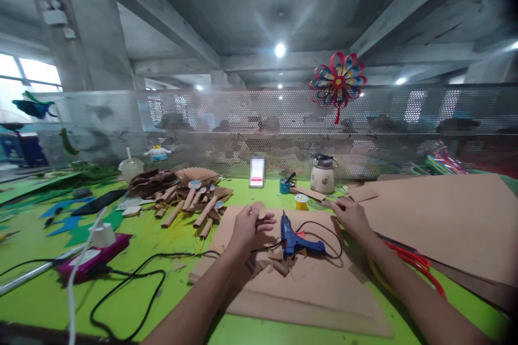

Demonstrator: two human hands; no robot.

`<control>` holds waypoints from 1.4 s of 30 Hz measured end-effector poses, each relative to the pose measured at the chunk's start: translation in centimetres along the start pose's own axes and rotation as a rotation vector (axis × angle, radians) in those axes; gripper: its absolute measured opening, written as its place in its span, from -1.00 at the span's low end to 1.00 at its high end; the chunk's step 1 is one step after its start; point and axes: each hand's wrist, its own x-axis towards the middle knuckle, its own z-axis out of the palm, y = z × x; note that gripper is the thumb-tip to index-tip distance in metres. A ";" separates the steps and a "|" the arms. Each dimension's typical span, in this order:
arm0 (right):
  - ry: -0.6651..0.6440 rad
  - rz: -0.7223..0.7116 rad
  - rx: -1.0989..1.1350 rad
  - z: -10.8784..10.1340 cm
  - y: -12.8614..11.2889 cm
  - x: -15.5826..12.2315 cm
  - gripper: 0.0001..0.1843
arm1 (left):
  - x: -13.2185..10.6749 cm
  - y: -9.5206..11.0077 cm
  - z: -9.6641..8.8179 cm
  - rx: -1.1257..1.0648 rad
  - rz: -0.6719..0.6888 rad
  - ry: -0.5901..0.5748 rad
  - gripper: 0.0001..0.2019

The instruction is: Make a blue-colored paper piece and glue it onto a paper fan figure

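My left hand (251,226) pinches a small round disc of brown paper (259,208) between thumb and forefinger, its other fingers loosely stretched. To the right, my right hand (352,216) has its fingertips closed at the far right edge of the cardboard sheet (307,302). A thin greyish piece shows at those fingertips, too small to name. Between the hands a blue glue gun (297,240) lies on its side on the cardboard, among torn brown paper scraps (279,267). Just beyond it stand a yellow spool of thread (301,202) and a small teal jar (285,186).
Brown paper fans with rolled handles (198,202) are heaped at left. A magenta power strip (95,259) and black cord (162,259) lie on the green table. A phone (257,172) and a pot-bellied flask (322,175) stand behind. Red-handled scissors (421,264) lie by my right forearm.
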 end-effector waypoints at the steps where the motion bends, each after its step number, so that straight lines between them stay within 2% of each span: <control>1: -0.029 0.014 -0.015 0.0 -0.1 -0.1 -0.59 | 0.0 0.0 0.0 0.002 -0.002 0.000 -0.84; 4: -0.127 0.059 -0.070 0.1 -0.8 0.9 -0.66 | -0.4 0.0 0.2 0.010 -0.002 -0.012 -0.81; 6: -0.211 0.075 -0.107 0.5 -1.6 2.7 -0.76 | -0.9 -0.1 0.6 0.022 0.000 -0.042 -0.75; 8: -0.300 0.076 -0.138 1.5 -2.8 5.4 -0.73 | -1.6 -0.3 1.2 0.034 0.019 -0.070 -0.72; 11: -0.419 0.057 -0.182 4.4 -5.2 9.6 -0.71 | -2.7 -0.5 2.0 0.051 0.071 -0.080 -0.70; 15: -0.537 0.024 -0.229 9.9 -8.5 13.3 -0.70 | -3.6 0.1 2.0 0.047 0.123 -0.067 -0.73; 20: -0.580 0.078 -0.290 15.4 -10.8 15.3 -0.67 | -3.5 0.9 1.4 -0.004 0.168 -0.005 -0.76; 25: -0.587 0.187 -0.317 17.9 -10.8 16.3 -0.67 | -3.6 1.1 1.7 -0.102 0.103 0.012 -0.69; 30: -0.576 0.259 -0.297 18.4 -10.1 15.7 -0.65 | -3.2 1.3 2.0 -0.163 -0.073 0.017 -0.52; 35: -0.530 0.260 -0.252 17.5 -10.7 15.6 -0.64 | -2.8 1.1 1.9 -0.147 -0.068 0.031 -0.52; 39: -0.439 0.185 -0.210 14.5 -11.7 16.0 -0.65 | -2.7 0.4 1.6 -0.120 -0.033 -0.013 -0.57; 42: -0.365 0.078 -0.163 10.0 -12.2 14.7 -0.63 | -2.5 0.1 1.4 -0.099 -0.005 -0.049 -0.60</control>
